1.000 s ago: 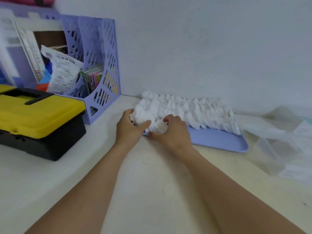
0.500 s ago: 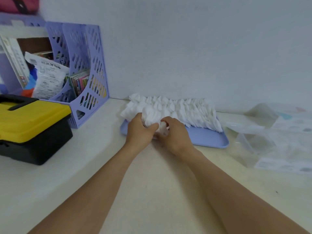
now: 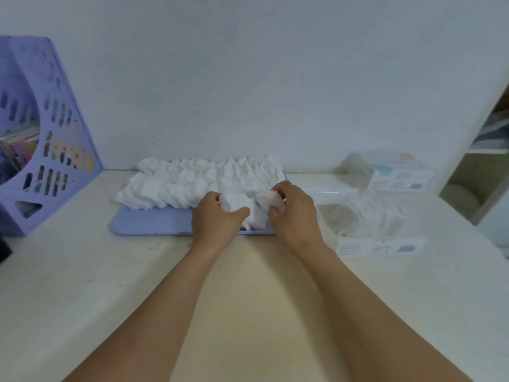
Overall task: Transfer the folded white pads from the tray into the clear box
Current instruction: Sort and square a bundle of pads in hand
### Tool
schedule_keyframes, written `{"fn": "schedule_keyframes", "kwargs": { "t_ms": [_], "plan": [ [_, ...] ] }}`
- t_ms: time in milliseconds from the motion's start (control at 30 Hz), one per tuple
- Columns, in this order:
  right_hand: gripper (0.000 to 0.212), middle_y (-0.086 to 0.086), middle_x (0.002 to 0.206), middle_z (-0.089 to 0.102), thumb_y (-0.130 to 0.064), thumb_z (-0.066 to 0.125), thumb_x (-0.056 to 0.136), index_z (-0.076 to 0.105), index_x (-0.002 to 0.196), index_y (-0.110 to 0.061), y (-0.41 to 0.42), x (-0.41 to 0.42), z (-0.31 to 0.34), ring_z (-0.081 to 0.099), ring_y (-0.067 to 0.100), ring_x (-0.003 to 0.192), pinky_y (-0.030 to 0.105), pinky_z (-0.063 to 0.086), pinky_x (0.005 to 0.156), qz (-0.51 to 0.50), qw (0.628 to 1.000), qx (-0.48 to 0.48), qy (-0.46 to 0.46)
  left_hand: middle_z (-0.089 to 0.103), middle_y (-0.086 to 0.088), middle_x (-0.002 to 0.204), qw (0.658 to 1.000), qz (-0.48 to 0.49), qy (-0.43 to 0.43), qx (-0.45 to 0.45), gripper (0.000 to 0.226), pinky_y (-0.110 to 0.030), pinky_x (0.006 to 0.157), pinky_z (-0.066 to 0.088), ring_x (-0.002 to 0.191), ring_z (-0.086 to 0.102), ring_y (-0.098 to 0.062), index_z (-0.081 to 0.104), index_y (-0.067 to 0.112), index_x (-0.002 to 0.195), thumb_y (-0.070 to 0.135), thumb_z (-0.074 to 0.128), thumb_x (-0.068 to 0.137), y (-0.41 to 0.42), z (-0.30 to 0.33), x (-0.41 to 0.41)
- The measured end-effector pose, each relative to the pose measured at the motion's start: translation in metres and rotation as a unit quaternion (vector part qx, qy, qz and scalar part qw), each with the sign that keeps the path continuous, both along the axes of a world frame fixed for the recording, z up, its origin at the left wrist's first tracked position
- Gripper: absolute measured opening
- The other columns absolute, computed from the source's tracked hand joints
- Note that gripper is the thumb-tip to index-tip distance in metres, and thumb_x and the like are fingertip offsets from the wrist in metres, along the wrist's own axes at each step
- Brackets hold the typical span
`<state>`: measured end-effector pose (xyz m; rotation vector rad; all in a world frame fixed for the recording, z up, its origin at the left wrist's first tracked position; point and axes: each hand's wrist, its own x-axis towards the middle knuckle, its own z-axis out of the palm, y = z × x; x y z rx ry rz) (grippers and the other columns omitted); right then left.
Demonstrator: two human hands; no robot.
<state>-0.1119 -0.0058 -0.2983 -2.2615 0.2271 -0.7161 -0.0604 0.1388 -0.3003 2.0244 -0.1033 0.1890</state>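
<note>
1. A lilac tray (image 3: 148, 225) lay on the pale worktop (image 3: 82, 271) against the wall, heaped with rows of folded white pads (image 3: 190, 179) that covered most of it; only its near strip showed bare.
2. The left hand (image 3: 213, 221) was at the right end of the tray, fingers curled over a small bundle of pads (image 3: 234, 206) with the thumb hooked across the front of it.
3. The right hand (image 3: 296, 213) was just beside it, fingers and thumb pinching a single pad (image 3: 268, 201) lifted slightly above the pile.
4. Both hands touched the same clump of pads, close together over the tray's front right corner.
5. The clear box (image 3: 369, 216) stood on the worktop just right of the tray, with white pads already visible through its wall.
6. A second clear box (image 3: 385, 172) with a printed label sat behind it, near the wall.
7. A lilac perforated file holder (image 3: 52, 150) stood at the far left, holding coloured papers.
</note>
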Motion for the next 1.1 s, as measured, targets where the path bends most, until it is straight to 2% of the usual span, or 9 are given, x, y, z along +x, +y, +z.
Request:
{"fn": "schedule_keyframes", "kwargs": {
  "t_ms": [100, 267, 433, 567, 667, 733, 800, 967, 1100],
  "plan": [
    [0.036, 0.008, 0.092, 0.065, -0.006, 0.061, 0.086, 0.057, 0.119, -0.019, 0.001, -0.003, 0.006, 0.061, 0.024, 0.079, 0.033, 0.051, 0.071, 0.038, 0.995, 0.089, -0.034, 0.057, 0.003, 0.103, 0.995, -0.013, -0.008, 0.094, 0.061, -0.031, 0.069, 0.042, 0.09, 0.054, -0.019, 0.048, 0.017, 0.122, 0.039, 0.08, 0.076, 0.001, -0.001, -0.001],
    [0.024, 0.004, 0.101, 0.073, -0.012, 0.064, 0.089, 0.068, 0.109, -0.024, -0.004, -0.005, 0.001, 0.068, 0.023, 0.094, 0.037, 0.057, 0.079, 0.098, 0.946, 0.31, 0.005, 0.053, 0.014, 0.09, 0.994, -0.017, -0.017, 0.107, 0.055, -0.019, 0.055, 0.033, 0.076, 0.049, -0.003, 0.045, 0.019, 0.121, 0.045, 0.074, 0.082, 0.009, -0.002, -0.003],
    [0.024, 0.007, 0.106, 0.072, -0.002, 0.059, 0.096, 0.069, 0.114, -0.016, -0.016, -0.009, 0.013, 0.069, 0.024, 0.091, 0.035, 0.058, 0.08, 0.179, 0.83, 0.528, 0.02, 0.054, 0.002, 0.128, 0.996, -0.009, -0.079, 0.037, 0.048, -0.029, 0.089, 0.041, 0.12, 0.051, -0.02, 0.054, 0.019, 0.129, 0.044, 0.065, 0.09, 0.016, -0.003, -0.001],
    [0.032, 0.007, 0.111, 0.07, -0.005, 0.057, 0.099, 0.065, 0.127, -0.017, -0.018, -0.013, 0.015, 0.067, 0.022, 0.091, 0.035, 0.056, 0.084, 0.26, 0.796, 0.546, 0.033, 0.059, 0.011, 0.12, 0.98, -0.064, -0.179, -0.06, 0.036, -0.022, 0.091, 0.044, 0.115, 0.055, -0.009, 0.065, 0.026, 0.115, 0.049, 0.054, 0.09, 0.01, 0.012, -0.015],
    [0.034, 0.007, 0.11, 0.07, -0.005, 0.057, 0.099, 0.063, 0.13, -0.016, -0.014, -0.014, 0.014, 0.067, 0.022, 0.092, 0.034, 0.056, 0.083, 0.267, 0.802, 0.534, 0.027, 0.071, 0.007, 0.103, 0.974, -0.156, -0.072, -0.148, 0.021, -0.018, 0.077, 0.052, 0.093, 0.066, -0.007, 0.069, 0.026, 0.108, 0.038, 0.056, 0.097, 0.005, 0.022, -0.023],
    [0.033, 0.008, 0.11, 0.071, -0.004, 0.056, 0.1, 0.063, 0.13, -0.015, -0.012, -0.015, 0.013, 0.068, 0.023, 0.094, 0.035, 0.055, 0.086, 0.26, 0.812, 0.523, 0.016, 0.075, -0.002, 0.089, 0.956, -0.212, 0.016, -0.202, 0.017, -0.026, 0.065, 0.056, 0.077, 0.071, -0.016, 0.071, 0.019, 0.102, 0.024, 0.055, 0.102, 0.003, 0.026, -0.025],
    [0.034, 0.007, 0.106, 0.071, -0.003, 0.055, 0.1, 0.062, 0.131, -0.015, -0.011, -0.015, 0.013, 0.068, 0.022, 0.094, 0.035, 0.056, 0.086, 0.25, 0.83, 0.498, 0.011, 0.076, -0.006, 0.089, 0.943, -0.222, 0.064, -0.241, 0.017, -0.03, 0.061, 0.058, 0.079, 0.074, -0.026, 0.071, 0.016, 0.102, 0.017, 0.055, 0.102, 0.004, 0.027, -0.027],
    [0.046, 0.002, 0.125, 0.064, -0.006, 0.059, 0.099, 0.055, 0.139, -0.026, 0.0, -0.016, 0.012, 0.065, 0.02, 0.112, 0.032, 0.054, 0.092, 0.179, 0.919, 0.351, -0.007, 0.074, -0.015, 0.112, 0.913, -0.206, 0.145, -0.321, 0.02, -0.034, 0.073, 0.062, 0.1, 0.073, -0.032, 0.071, 0.01, 0.112, 0.012, 0.054, 0.102, 0.005, 0.022, -0.023],
    [0.055, -0.012, 0.138, 0.055, -0.008, 0.052, 0.101, 0.039, 0.149, -0.031, 0.021, -0.023, 0.012, 0.053, 0.011, 0.13, 0.018, 0.051, 0.092, 0.19, 0.936, 0.295, -0.015, 0.068, -0.01, 0.127, 0.846, -0.258, 0.243, -0.398, 0.037, -0.04, 0.094, 0.057, 0.115, 0.067, -0.023, 0.061, 0.006, 0.124, 0.029, 0.038, 0.108, -0.005, 0.021, -0.03]
  ]
}}
